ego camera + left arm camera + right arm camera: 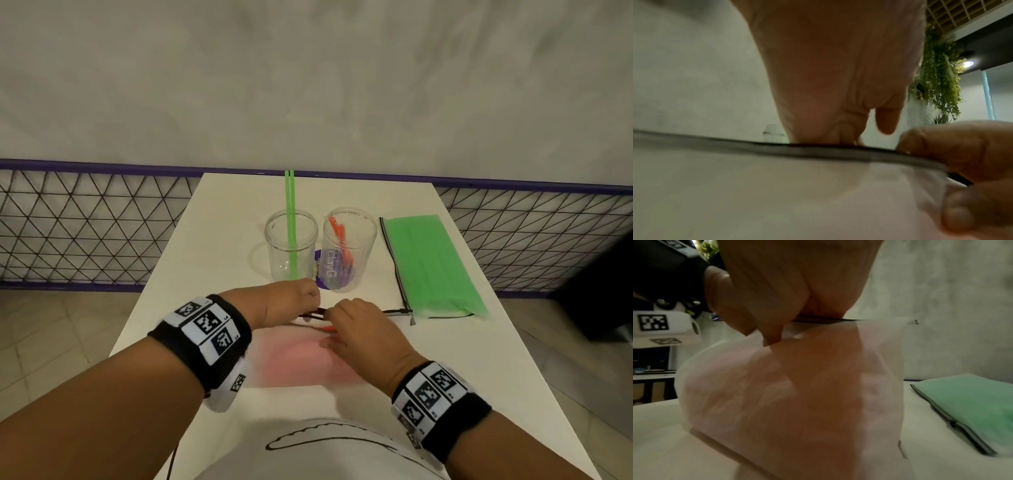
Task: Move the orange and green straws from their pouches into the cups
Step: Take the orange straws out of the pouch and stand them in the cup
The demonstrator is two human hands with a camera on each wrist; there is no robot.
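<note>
A translucent pink pouch [298,359] lies on the white table [219,240] between both hands. My left hand [310,301] pinches its black zipper edge [818,151] from the left. My right hand [337,317] grips the same edge from the right, and its fingers [818,386] show through the pouch fabric [879,369]. An orange straw tip [329,329] peeks out under the right hand. Behind stand two clear cups: the left cup [275,246] holds green straws [290,205], the right cup [363,246] holds orange straws [339,236]. A green pouch [435,267] lies at the right.
A purple-framed wire fence [85,222] runs behind the table. The green pouch [972,402] lies just right of my right hand. A purple label [318,263] shows between the cups. The table's left and right edges drop to a tiled floor [51,342].
</note>
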